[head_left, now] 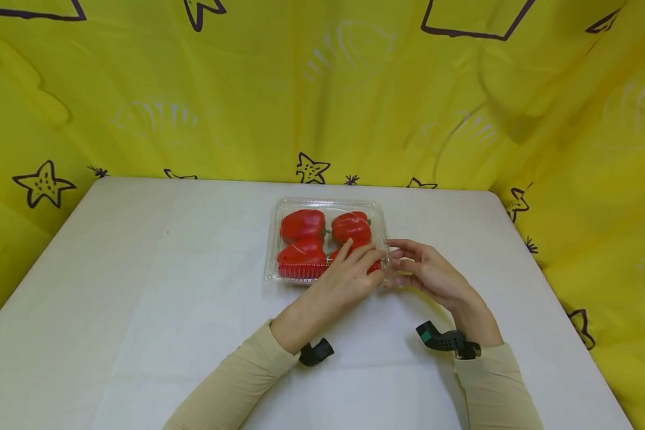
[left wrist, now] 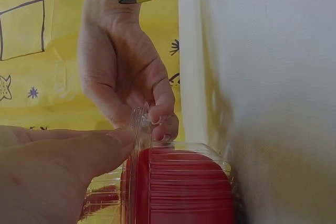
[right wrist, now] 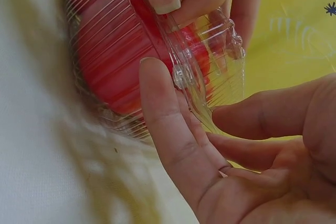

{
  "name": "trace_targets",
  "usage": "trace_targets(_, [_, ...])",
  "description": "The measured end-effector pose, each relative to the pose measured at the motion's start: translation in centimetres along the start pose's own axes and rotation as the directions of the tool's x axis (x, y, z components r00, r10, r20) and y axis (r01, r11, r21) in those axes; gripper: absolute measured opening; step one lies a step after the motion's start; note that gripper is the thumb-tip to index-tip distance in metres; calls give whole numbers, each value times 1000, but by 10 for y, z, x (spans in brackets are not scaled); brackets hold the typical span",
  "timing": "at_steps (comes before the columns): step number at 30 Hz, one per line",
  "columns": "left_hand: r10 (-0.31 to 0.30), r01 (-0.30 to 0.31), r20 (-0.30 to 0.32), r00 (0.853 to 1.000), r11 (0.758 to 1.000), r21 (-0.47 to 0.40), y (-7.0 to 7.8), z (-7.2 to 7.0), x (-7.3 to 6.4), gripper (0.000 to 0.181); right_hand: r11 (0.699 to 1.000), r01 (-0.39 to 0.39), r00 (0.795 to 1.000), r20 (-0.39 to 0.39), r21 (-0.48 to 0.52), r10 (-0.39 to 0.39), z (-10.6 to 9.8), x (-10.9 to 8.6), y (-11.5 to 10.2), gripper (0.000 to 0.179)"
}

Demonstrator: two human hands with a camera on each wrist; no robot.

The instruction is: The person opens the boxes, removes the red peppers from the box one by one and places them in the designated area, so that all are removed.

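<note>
A clear plastic clamshell box (head_left: 272,254) sits on the table with several red bell peppers (head_left: 303,226) inside. My left hand (head_left: 349,275) lies across its front right part, and in the left wrist view the thumb (left wrist: 113,142) presses on the rim. At the right front corner, my right hand (head_left: 435,272) pinches the rim between thumb and fingers, as the right wrist view shows. Lid and base flanges lie close together there; whether they are fastened I cannot tell. The left hand partly hides the front right pepper.
The box stands on a white-covered table (head_left: 193,334), toward its far edge. A yellow curtain (head_left: 247,89) with starfish and fish drawings hangs behind and at the sides. Black camera mounts (head_left: 443,339) are strapped to both wrists.
</note>
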State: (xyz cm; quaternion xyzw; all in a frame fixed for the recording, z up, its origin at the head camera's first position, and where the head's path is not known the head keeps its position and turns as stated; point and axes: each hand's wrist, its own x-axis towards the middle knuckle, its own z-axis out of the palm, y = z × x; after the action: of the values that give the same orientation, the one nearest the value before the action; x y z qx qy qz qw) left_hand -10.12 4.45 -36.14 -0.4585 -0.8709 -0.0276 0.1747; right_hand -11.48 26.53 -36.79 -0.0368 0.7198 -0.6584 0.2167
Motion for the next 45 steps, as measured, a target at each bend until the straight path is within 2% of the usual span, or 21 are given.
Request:
trace_targets(9, [6,-6,-10,1000,999,47,2,1,1,29,1000,-5,1000,2,-23,6,1,-1,-2,53])
trace_targets(18, [6,-5,-21,1000,999,45,2,3,1,28,999,-7,1000,0,-44,7,0,-2,-3,53])
trace_targets(28, [3,-2,-5,1000,998,57,2,1,1,27,999,-4,1000,6,-41,4,0,-2,-3,50])
trace_targets(39, [2,-1,-19,1000,998,56,0,3,-2,30,1000,18,997,71,16,-19,-1,0,3,51])
trace_targets(45, [-5,8,-90,996,999,33,3,8,2,37,982,25,978,197,188,-63,-14,-5,12,57])
